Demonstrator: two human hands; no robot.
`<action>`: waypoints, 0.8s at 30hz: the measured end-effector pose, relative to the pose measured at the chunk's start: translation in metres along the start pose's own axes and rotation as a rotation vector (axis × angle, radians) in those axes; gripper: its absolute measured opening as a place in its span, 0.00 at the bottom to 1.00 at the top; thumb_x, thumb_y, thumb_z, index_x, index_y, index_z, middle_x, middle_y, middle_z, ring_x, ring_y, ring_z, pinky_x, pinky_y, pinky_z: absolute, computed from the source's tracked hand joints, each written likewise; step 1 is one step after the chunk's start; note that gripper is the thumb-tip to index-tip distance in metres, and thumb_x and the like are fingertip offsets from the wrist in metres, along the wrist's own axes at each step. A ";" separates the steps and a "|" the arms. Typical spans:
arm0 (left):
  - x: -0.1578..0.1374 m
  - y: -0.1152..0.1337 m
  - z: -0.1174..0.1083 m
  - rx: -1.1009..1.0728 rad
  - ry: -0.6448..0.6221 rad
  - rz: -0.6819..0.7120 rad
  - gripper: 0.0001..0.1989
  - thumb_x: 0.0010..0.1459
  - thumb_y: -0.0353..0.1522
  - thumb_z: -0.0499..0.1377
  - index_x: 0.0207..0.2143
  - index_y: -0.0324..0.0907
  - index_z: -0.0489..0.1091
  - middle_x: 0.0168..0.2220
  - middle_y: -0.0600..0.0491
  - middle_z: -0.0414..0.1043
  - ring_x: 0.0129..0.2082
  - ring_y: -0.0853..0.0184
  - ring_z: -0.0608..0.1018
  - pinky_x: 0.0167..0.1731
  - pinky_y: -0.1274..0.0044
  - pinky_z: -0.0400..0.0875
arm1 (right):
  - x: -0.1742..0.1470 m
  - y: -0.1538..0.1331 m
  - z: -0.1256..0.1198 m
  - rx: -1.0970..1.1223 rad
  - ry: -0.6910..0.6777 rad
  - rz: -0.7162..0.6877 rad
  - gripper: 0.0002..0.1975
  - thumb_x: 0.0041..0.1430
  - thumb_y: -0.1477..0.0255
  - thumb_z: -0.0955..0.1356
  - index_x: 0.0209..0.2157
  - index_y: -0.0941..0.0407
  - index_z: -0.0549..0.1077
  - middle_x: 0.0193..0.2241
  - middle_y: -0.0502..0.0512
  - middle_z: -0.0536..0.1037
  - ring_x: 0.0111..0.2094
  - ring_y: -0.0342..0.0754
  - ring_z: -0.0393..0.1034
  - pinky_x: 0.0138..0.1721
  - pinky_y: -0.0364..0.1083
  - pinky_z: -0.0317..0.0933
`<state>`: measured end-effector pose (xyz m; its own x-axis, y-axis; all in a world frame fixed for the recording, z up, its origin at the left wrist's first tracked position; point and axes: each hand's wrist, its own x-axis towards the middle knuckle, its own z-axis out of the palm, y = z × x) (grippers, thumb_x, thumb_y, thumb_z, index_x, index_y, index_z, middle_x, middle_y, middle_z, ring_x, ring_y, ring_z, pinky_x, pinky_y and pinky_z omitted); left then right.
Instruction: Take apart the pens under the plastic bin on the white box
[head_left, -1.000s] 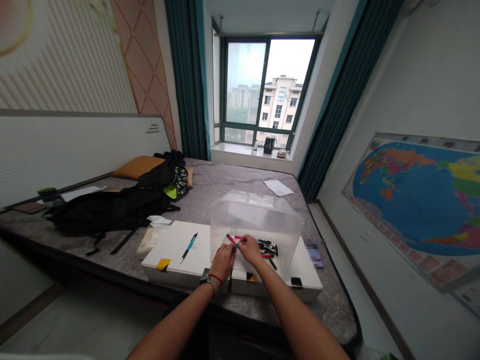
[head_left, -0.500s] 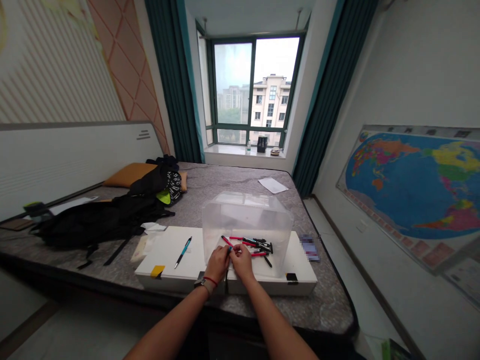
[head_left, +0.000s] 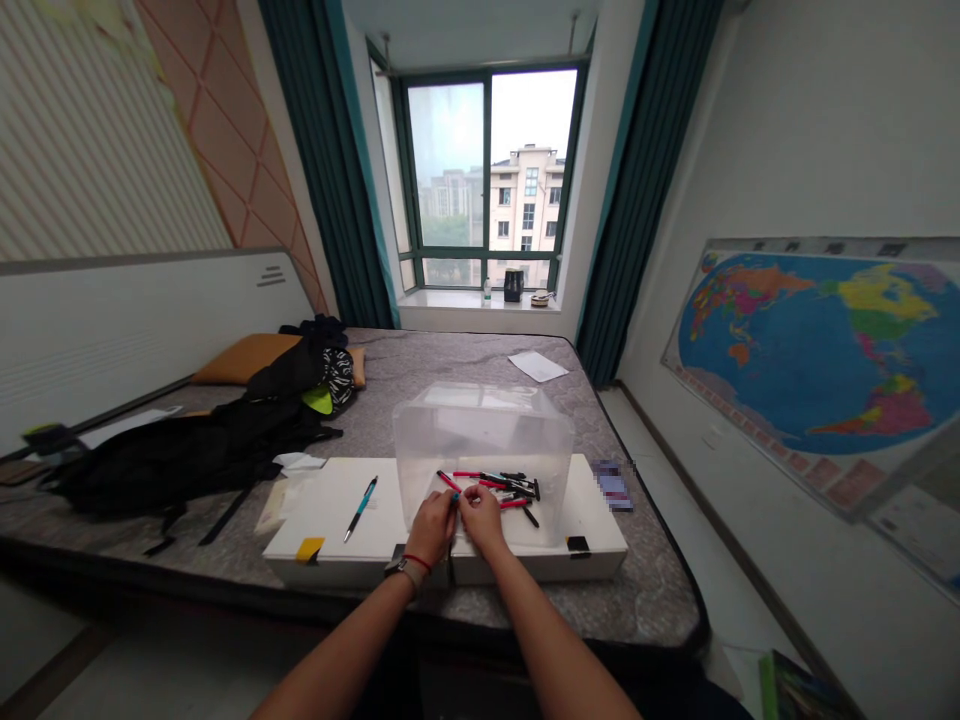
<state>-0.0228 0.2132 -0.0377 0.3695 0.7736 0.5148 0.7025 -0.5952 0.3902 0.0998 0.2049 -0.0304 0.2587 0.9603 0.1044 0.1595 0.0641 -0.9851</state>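
My left hand (head_left: 432, 528) and my right hand (head_left: 482, 518) meet at the front of a clear plastic bin (head_left: 484, 430). Fingers of both are closed in a pinch. A small blue piece (head_left: 455, 497) shows at my left fingertips; its kind is too small to tell. What my right fingertips hold, if anything, is hidden. Just beyond them, several red and black pens (head_left: 510, 487) lie in a loose pile within the bin. A blue and black pen (head_left: 361, 508) rests apart on the left of the white box (head_left: 330, 500) beneath.
Bed (head_left: 420, 370) bears the white box. A black backpack (head_left: 187, 440) lies at left, white tissue (head_left: 298, 462) beside the box. Farther back is a paper sheet (head_left: 538, 366). A blurred bluish item (head_left: 613, 486) lies right of the box, near the bed's edge.
The view has shifted slightly, so the scene sits a little farther left. Both hands stay together, with only slight finger movement; the pens lie as before.
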 end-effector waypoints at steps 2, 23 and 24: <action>0.000 0.000 -0.001 -0.006 -0.008 -0.009 0.08 0.59 0.27 0.48 0.37 0.40 0.66 0.32 0.49 0.68 0.35 0.64 0.71 0.37 0.72 0.67 | 0.001 0.004 0.002 0.026 -0.004 0.003 0.09 0.50 0.64 0.65 0.27 0.56 0.66 0.18 0.47 0.69 0.17 0.43 0.64 0.17 0.40 0.58; 0.003 0.000 -0.001 0.068 0.112 -0.077 0.07 0.60 0.29 0.48 0.35 0.42 0.65 0.28 0.50 0.66 0.34 0.62 0.71 0.35 0.71 0.67 | 0.002 0.008 0.000 0.495 -0.031 0.042 0.18 0.45 0.59 0.71 0.32 0.57 0.68 0.28 0.52 0.74 0.30 0.49 0.74 0.23 0.43 0.70; 0.003 0.000 -0.001 0.068 0.115 -0.078 0.07 0.60 0.28 0.48 0.35 0.42 0.65 0.28 0.50 0.66 0.34 0.62 0.71 0.36 0.71 0.67 | 0.003 0.006 0.001 0.496 -0.030 0.045 0.18 0.46 0.59 0.71 0.32 0.57 0.68 0.28 0.52 0.74 0.30 0.49 0.74 0.23 0.43 0.70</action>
<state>-0.0222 0.2156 -0.0351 0.2429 0.7843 0.5709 0.7672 -0.5154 0.3817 0.1008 0.2080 -0.0365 0.2261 0.9720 0.0632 -0.3255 0.1366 -0.9356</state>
